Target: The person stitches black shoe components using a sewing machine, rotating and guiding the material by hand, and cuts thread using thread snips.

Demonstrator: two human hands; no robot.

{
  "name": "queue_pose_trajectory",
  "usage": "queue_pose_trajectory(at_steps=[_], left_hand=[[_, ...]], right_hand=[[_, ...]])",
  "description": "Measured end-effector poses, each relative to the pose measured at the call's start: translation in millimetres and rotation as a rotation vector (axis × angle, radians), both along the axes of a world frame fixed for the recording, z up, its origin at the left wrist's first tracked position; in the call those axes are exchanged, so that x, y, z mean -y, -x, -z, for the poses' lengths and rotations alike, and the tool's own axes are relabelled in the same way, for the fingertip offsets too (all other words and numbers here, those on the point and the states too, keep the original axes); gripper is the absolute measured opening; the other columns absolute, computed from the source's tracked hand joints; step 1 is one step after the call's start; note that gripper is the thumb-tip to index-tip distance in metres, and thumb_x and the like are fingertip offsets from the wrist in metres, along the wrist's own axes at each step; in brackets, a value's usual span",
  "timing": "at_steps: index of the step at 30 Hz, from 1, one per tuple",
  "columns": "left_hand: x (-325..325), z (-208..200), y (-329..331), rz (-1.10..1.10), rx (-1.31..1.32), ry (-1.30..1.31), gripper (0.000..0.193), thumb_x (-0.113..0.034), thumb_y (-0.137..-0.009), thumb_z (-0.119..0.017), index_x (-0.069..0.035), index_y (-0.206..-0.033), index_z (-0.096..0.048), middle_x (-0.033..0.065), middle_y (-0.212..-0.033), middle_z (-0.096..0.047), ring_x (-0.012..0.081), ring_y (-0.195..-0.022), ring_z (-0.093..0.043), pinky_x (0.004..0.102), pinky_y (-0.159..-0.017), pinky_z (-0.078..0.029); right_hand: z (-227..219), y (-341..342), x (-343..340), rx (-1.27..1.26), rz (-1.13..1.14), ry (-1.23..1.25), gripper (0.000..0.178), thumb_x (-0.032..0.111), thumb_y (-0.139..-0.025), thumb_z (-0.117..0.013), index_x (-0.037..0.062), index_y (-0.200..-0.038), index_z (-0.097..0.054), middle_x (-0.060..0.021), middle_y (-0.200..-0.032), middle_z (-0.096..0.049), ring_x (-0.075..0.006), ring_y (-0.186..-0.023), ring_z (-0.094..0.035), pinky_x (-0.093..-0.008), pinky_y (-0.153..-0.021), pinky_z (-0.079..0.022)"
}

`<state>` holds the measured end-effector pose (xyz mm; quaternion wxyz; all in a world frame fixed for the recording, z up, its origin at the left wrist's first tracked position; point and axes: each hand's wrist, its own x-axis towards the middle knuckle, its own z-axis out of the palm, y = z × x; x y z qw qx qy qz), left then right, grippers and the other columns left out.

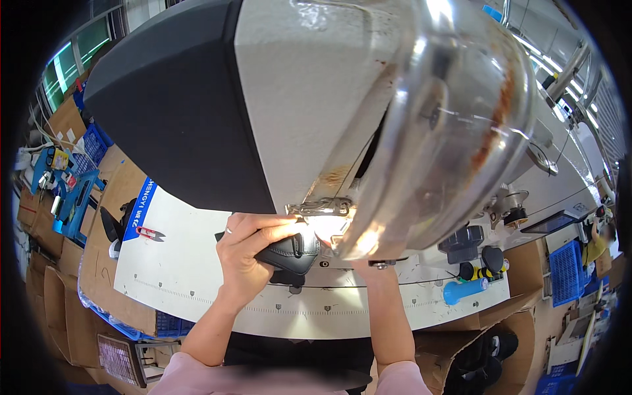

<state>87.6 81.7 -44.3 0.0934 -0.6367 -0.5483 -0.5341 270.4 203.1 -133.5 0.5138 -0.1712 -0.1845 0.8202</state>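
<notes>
Under the lit head of a sewing machine (316, 99) lies a black leather piece (294, 253) with stitching along its edge. My left hand (249, 247) grips it from the left, the fingers bent over its top and the fingertips close to the bright needle area. Past the wrist, my right hand (370, 268) goes out of sight behind the machine's clear, rust-streaked cover (454, 131). Its fingers are hidden, so what they touch does not show. The white machine table (230, 309), marked with a ruler scale, runs beneath both hands.
Red-handled thread snips (151, 234) lie at the table's left. On the right are a blue cylindrical thing (465, 291), a yellow-and-black thing (484, 271) and a dark plastic block (461, 243). A cardboard box (526, 336) with black items stands below right; a blue crate (566, 273) is farther off.
</notes>
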Motion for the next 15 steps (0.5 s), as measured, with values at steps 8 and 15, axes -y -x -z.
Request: queue_pose_trajectory(at_steps=[8,15], left_hand=[[-6.1,-3.0,3.9,0.064,0.084,0.02,0.034,0.006,-0.061,-0.072,-0.012,-0.09,-0.074,-0.0004,-0.091,-0.071,0.0133,-0.08,-0.06,0.0238,-0.072,-0.048],[-8.8,2.3,8.7,0.049,0.049,0.011,0.036,0.008,-0.058,-0.072,-0.012,-0.089,-0.074,-0.0004,-0.089,-0.071,0.0136,-0.078,-0.061,0.0241,-0.071,-0.049]], right_hand=[[21.9,12.9,2.6,0.69,0.184,-0.792,0.03,0.036,-0.088,-0.05,0.0087,-0.1,-0.056,-0.0087,-0.091,-0.058,-0.0251,-0.084,-0.058,-0.0419,-0.073,-0.049],[27.2,14.9,2.1,0.456,0.167,-0.577,0.018,0.027,-0.076,-0.062,0.0108,-0.083,-0.064,-0.0084,-0.081,-0.062,-0.0264,-0.078,-0.059,-0.0412,-0.069,-0.047]])
